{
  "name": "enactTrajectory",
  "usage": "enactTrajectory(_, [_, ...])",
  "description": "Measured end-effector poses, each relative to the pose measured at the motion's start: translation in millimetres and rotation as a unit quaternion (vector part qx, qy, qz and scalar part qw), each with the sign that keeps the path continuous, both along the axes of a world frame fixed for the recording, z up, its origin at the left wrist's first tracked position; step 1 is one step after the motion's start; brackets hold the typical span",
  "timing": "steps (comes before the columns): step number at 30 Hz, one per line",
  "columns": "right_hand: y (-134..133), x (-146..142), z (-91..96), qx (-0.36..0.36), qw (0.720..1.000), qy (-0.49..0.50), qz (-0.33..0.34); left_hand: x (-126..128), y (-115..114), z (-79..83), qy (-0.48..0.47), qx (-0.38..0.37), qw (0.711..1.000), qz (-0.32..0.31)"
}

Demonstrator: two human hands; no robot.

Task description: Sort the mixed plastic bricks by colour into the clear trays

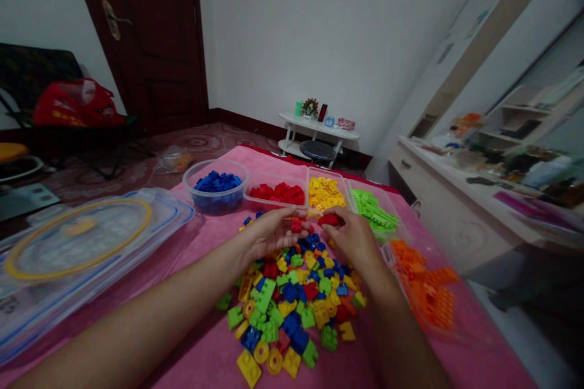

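Observation:
My left hand (272, 232) is turned palm up above the far part of a mixed pile of toy building bricks (292, 304), its fingers curled around red bricks (297, 226). Just to its right, my right hand (350, 232) pinches another red brick (329, 219) between thumb and fingers. Right behind both hands stand a clear container of red bricks (278, 193) and a clear container of yellow bricks (326, 193). The pile holds yellow, blue, green and red pieces.
A round tub of blue bricks (218, 187) stands at the back left. Green bricks (374, 211) and orange bricks (426, 289) fill containers on the right. Stacked plastic lids (91, 243) lie left on the pink cloth (196, 292). A white cabinet (456, 206) stands beyond the right edge.

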State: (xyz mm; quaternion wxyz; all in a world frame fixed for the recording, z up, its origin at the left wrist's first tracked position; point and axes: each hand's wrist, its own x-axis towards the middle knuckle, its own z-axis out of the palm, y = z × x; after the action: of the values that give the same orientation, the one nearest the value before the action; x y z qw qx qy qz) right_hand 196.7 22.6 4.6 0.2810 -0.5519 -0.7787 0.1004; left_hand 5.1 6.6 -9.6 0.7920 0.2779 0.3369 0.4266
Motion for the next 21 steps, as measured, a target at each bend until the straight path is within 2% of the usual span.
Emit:
enactTrajectory(2, [-10.0, -10.5, 12.3, 0.025, 0.997, 0.069, 0.037, 0.6, -0.9, 1.4, -0.036, -0.017, 0.999, -0.031])
enactTrajectory(5, [-24.8, -27.0, 23.3, 0.016, 0.99, 0.099, 0.097, 3.6, -4.6, 2.2, -0.072, -0.023, 0.995, -0.059])
enactTrajectory(9, [-32.6, -31.0, 31.8, 0.044, 0.987, 0.124, 0.096, 4.5, -7.2, 2.4, -0.105, -0.013, 0.993, -0.053])
enactTrajectory(12, [-29.0, -19.8, 37.7, 0.076, 0.984, 0.153, 0.058, -2.8, 1.1, 9.4, -0.058, -0.009, 0.998, -0.029])
enactTrajectory(15, [-22.2, -6.5, 39.4, 0.082, 0.986, 0.143, 0.034, -17.5, 22.3, 25.1, 0.069, 0.071, 0.993, 0.06])
enactTrajectory(17, [-18.1, -0.6, 37.7, 0.083, 0.989, 0.119, 0.022, -29.1, 40.3, 35.8, 0.205, 0.162, 0.955, 0.142])
enactTrajectory(18, [-16.4, 1.0, 36.2, 0.084, 0.991, 0.104, 0.016, -34.6, 48.6, 39.7, 0.289, 0.209, 0.919, 0.17])
enactTrajectory(19, [-15.0, 1.6, 34.2, 0.083, 0.992, 0.089, 0.012, -39.4, 55.3, 42.3, 0.379, 0.259, 0.869, 0.184])
enactTrajectory(21, [-12.6, -0.1, 28.0, 0.075, 0.995, 0.062, 0.011, -45.1, 61.7, 43.1, 0.542, 0.363, 0.736, 0.182])
